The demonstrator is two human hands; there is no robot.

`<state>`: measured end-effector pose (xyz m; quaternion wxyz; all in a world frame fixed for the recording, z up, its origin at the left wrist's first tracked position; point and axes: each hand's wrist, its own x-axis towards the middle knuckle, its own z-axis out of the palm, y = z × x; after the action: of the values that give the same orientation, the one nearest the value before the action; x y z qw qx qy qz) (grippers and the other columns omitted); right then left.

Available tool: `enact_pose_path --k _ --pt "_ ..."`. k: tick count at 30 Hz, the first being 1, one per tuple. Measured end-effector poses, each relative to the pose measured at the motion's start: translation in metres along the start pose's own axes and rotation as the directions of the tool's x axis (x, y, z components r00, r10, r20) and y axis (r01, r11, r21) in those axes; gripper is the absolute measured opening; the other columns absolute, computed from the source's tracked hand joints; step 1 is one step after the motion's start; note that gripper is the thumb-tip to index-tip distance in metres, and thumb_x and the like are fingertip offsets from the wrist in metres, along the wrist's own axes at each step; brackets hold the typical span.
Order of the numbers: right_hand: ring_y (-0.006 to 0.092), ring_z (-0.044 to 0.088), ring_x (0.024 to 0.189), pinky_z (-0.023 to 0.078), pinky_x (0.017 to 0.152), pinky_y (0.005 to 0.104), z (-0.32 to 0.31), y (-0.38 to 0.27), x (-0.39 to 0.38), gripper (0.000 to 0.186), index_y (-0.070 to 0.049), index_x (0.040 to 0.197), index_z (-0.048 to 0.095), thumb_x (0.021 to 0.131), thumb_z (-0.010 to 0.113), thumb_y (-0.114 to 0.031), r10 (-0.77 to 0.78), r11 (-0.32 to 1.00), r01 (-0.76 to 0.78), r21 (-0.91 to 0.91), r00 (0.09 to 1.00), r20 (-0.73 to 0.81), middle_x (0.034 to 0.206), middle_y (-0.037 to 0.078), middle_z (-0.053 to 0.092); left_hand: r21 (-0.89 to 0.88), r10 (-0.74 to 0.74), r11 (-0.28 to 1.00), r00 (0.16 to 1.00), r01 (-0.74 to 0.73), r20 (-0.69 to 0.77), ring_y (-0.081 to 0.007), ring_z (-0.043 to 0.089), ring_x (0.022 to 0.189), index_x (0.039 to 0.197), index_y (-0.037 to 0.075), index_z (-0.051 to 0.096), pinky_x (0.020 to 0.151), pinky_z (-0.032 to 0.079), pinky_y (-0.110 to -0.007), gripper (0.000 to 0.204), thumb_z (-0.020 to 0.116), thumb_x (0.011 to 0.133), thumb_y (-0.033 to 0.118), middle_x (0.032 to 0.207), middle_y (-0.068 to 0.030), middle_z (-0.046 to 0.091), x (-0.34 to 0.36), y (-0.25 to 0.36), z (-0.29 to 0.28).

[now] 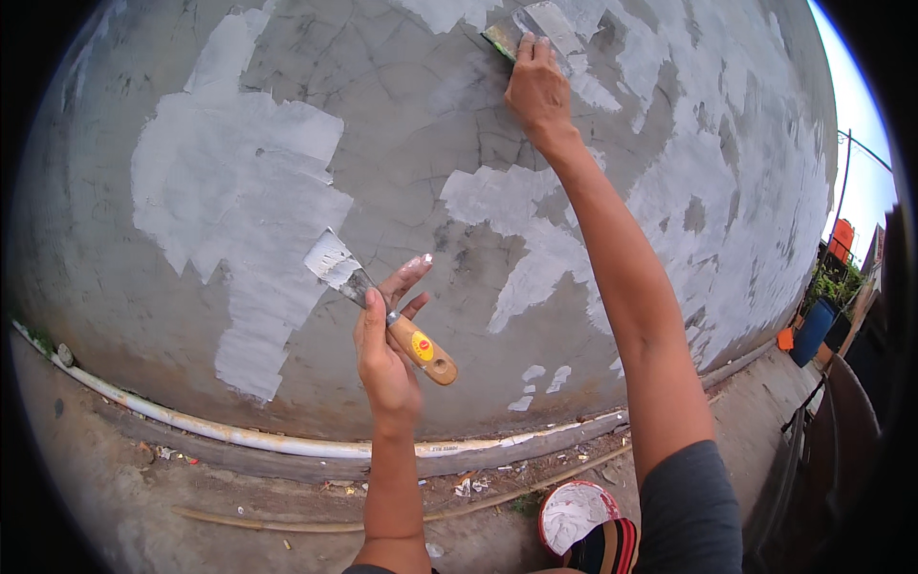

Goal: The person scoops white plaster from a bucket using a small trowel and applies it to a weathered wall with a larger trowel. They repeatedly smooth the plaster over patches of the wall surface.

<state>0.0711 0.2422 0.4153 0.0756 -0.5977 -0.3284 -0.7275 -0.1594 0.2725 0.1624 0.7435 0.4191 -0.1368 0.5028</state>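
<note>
My left hand (387, 354) holds a putty knife (422, 350) near the base of its blade, between thumb and fingers. Its wooden handle points down to the right, and white putty coats the wide blade. A dab of putty sits on one fingertip. High on the grey wall (402, 115), my right hand (537, 88) grips a flat spreader (550, 27) with a green edge, pressed to the surface. Fresh white putty (244, 177) covers the wall in ragged patches, most densely toward the right. The spreader's face against the wall is hidden.
A red-rimmed bucket of white putty (574, 512) stands on the ground below my right arm. Along the wall's foot runs a white pipe (287, 445), with a long thin pole (277, 525) lying in front. A blue barrel (812, 332) and plants (837, 285) are at far right.
</note>
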Motion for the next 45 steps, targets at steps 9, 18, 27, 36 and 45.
enact_pose_path --k 9,18,27,36,45 --pt "0.0395 0.062 0.081 0.048 0.069 0.0464 -0.075 -0.006 -0.040 0.032 -0.010 0.115 0.060 0.084 0.054 -0.004 -0.219 0.850 0.028 0.526 0.927 0.305 0.085 0.021 0.066 0.053 0.041 0.998 0.997 -0.044 0.063 -0.0234 0.055 0.116 0.117 -0.002 0.060 0.096 0.041 -0.037 0.053 0.026 0.103 0.036 0.119 -0.0158 0.062 -0.002 0.021 0.017" --pt "0.0402 0.064 0.090 0.049 0.081 0.0462 -0.041 0.082 0.069 0.035 -0.011 0.118 0.063 0.084 0.053 -0.015 0.278 0.943 -0.282 0.175 0.959 0.048 0.094 0.022 0.067 0.067 -0.030 0.998 0.991 0.021 0.129 -0.0235 0.057 0.113 0.115 -0.002 0.061 0.094 0.042 -0.037 0.054 0.027 0.102 0.038 0.117 -0.0154 0.063 -0.006 0.014 0.020" --pt "0.0356 0.065 0.074 0.051 0.064 0.0424 -0.056 -0.024 0.003 0.026 -0.011 0.105 0.065 0.081 0.056 -0.005 -0.103 0.946 0.046 0.322 0.981 0.162 0.079 0.017 0.067 0.098 -0.043 0.995 0.991 0.030 0.130 -0.0243 0.057 0.112 0.114 -0.001 0.061 0.092 0.044 -0.039 0.052 0.027 0.102 0.037 0.114 -0.0163 0.064 0.002 0.006 0.004" --pt "0.0346 0.066 0.081 0.053 0.073 0.0417 -0.030 0.058 0.114 0.027 -0.012 0.107 0.068 0.083 0.058 -0.014 0.133 0.986 -0.109 0.124 0.969 -0.210 0.090 0.012 0.069 0.084 -0.078 0.994 0.990 0.068 0.120 -0.0244 0.058 0.111 0.113 -0.002 0.062 0.091 0.045 -0.038 0.052 0.028 0.102 0.037 0.112 -0.0170 0.065 0.002 0.005 -0.011" --pt "0.0362 0.066 0.082 0.053 0.075 0.0428 -0.001 -0.032 0.063 0.042 -0.003 0.119 0.061 0.078 0.056 -0.007 -0.155 0.982 0.151 0.117 0.988 0.024 0.087 0.023 0.066 0.047 -0.108 0.994 0.988 0.103 0.114 -0.0247 0.058 0.111 0.113 -0.002 0.061 0.091 0.045 -0.038 0.051 0.029 0.102 0.036 0.113 -0.0169 0.064 0.003 -0.008 -0.009"
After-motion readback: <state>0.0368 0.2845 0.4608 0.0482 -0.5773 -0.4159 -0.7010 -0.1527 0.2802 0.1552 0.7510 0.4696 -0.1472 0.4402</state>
